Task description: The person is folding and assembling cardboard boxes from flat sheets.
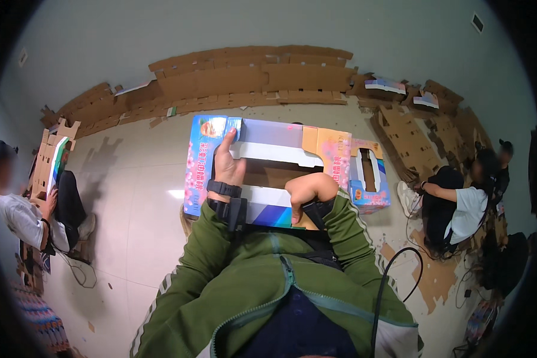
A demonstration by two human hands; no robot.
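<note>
A printed cardboard box (340, 156) in blue, pink and orange sits across my lap. Cut-out windows show in its top and at its right end, with bare brown cardboard inside. My left hand (228, 164) lies against the box's left part, its visible fingers stretched toward the blue corner flap (234, 127). My right hand (313, 190) is at the near edge with fingers bent around the cardboard by a purple and green striped panel (271, 216). Its fingertips are partly hidden.
Flattened brown cardboard (221, 80) lines the far wall. On the left, a seated person (27, 215) handles a cardboard piece (56, 158). Another person (459, 203) sits at the right near cardboard sheets (406, 140). A black cable (400, 253) loops beside my right arm.
</note>
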